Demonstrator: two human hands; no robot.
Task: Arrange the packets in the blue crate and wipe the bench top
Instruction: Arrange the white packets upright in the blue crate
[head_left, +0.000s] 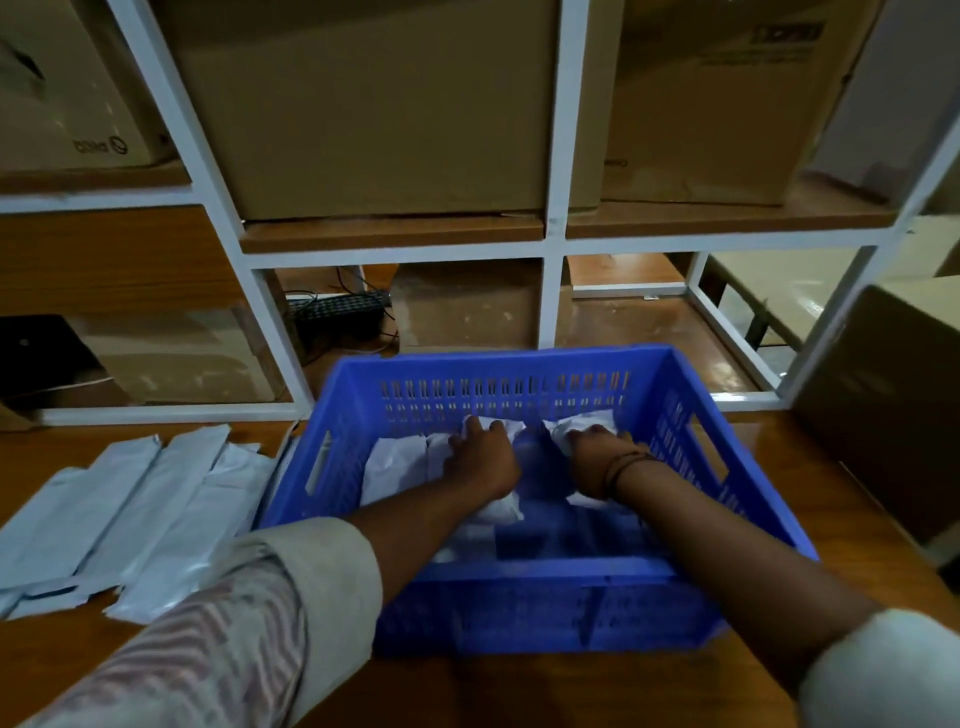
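Arranging: left hand (483, 460) and right hand (597, 457) each clutch packets (397, 462) in the crate (519, 359); next, probably, loose packets (130, 512) to their left.

My pink-striped sleeve (223, 639) above the blue crate (519, 569) of white packets (395, 462); brown wooden worktop (519, 691), white shelf frame (558, 156), tan cartons (374, 104) behind.

blue crate (519, 603) open above, shelf frame (551, 301) close behind
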